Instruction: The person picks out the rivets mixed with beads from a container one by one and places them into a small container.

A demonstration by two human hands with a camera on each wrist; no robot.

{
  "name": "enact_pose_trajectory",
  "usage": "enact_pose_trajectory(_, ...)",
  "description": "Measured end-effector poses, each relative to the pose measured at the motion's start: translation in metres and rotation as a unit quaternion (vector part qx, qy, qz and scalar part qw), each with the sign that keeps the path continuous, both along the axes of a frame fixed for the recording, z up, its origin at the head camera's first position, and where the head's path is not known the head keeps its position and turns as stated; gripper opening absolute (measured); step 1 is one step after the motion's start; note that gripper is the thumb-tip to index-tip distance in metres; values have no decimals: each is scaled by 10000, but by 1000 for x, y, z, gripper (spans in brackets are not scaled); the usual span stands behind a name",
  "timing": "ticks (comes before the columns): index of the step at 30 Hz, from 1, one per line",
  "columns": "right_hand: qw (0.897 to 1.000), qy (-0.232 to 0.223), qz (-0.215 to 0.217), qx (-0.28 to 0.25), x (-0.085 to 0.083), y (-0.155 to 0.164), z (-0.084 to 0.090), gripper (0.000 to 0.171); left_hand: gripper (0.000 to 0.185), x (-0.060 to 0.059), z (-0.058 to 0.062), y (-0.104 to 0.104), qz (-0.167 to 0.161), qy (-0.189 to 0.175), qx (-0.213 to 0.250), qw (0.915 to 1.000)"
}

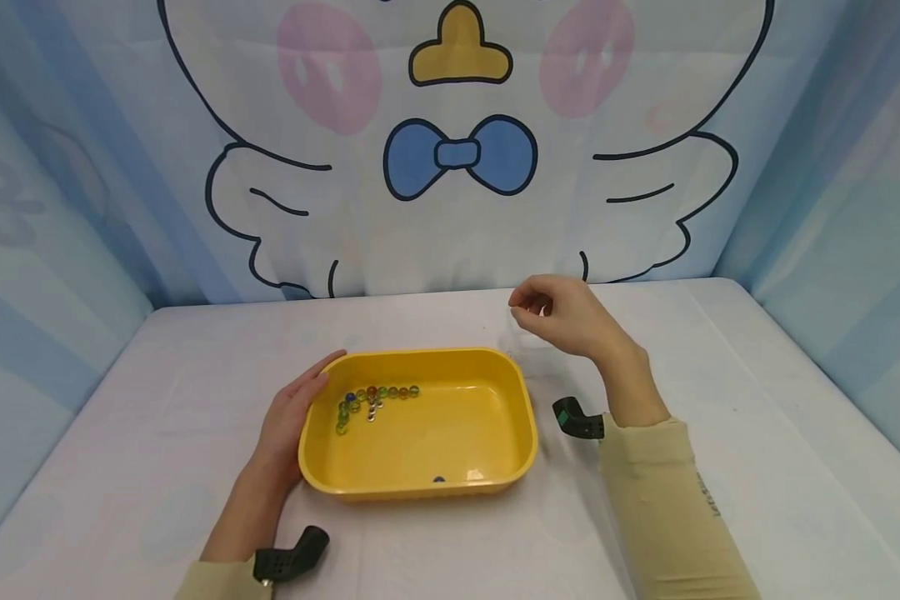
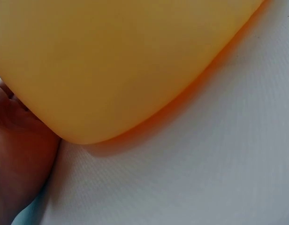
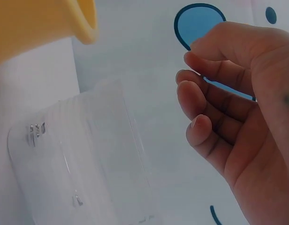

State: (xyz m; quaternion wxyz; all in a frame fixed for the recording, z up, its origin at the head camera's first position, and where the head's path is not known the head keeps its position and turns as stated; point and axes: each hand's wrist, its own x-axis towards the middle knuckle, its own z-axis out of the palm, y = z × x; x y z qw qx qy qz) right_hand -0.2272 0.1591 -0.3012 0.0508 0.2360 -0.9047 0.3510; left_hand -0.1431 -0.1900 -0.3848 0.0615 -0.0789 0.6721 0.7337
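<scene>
The left hand (image 1: 288, 425) rests flat against the left outer wall of the yellow tray (image 1: 495, 467), fingers straight, steadying it. A cluster of glass marbles (image 1: 371, 400) lies in the tray's far-left corner, and one dark marble (image 1: 439, 479) sits alone by its near wall. The right hand (image 1: 562, 317) hovers beyond the tray's far-right corner, fingers loosely curled around nothing, just above a clear plastic cup (image 3: 74, 159). This looks like a pause between marble transfers; the next move probably calls for a fine pinch. No readable writing shows.

Yellow tray (image 1: 495, 454) flat on table, glass beads (image 1: 371, 399) clustered inside (far-left corner), clear cup (image 3: 79, 164) upright beside it
</scene>
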Motion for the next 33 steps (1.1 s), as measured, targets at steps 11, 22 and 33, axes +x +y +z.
enact_pose_trajectory(11, 9986, 295, 397, -209, 5, -17, 4, 7, 48, 0, 1, 0, -21, 22, -30, 10000)
enact_pose_trajectory(22, 9966, 368, 691, -253, 9, -37, 5, 8, 48, 0, 1, 0, -25, -12, 27, 10000)
enact_pose_trajectory(33, 9947, 467, 868, -298, 8, -47, 4, 8, 48, 0, 0, 0, -41, 27, 54, 10000)
